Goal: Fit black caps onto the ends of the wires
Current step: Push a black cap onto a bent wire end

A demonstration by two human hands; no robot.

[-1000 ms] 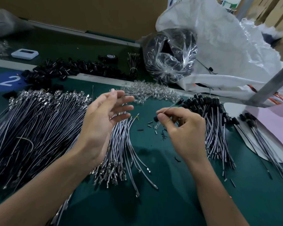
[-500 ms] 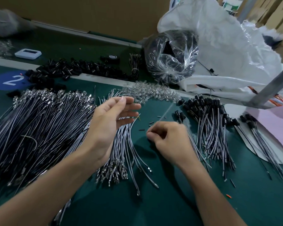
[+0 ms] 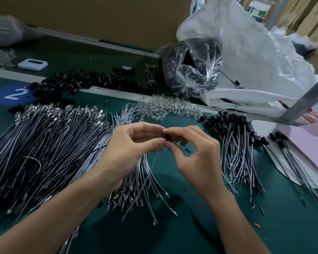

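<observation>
One black cap [image 3: 167, 136] meets one wire [image 3: 152, 166] at the centre, over the green surface [image 3: 209, 226].
Uncapped wires [image 3: 44, 143] heap at nine o'clock and loose caps [image 3: 77, 81] at eleven, both past counting; the left hand [image 3: 128, 145] has its fingers clamped on the wire near its tip; the right hand [image 3: 196, 158] pinches the cap; I judge a short, straight grip, tip lined with the bore, then a firm push, serves best; capped wires [image 3: 235, 147], dozens, lie at three o'clock.

Metal-tipped wires [image 3: 44, 143]; glossy plastic bag [image 3: 191, 70]
</observation>
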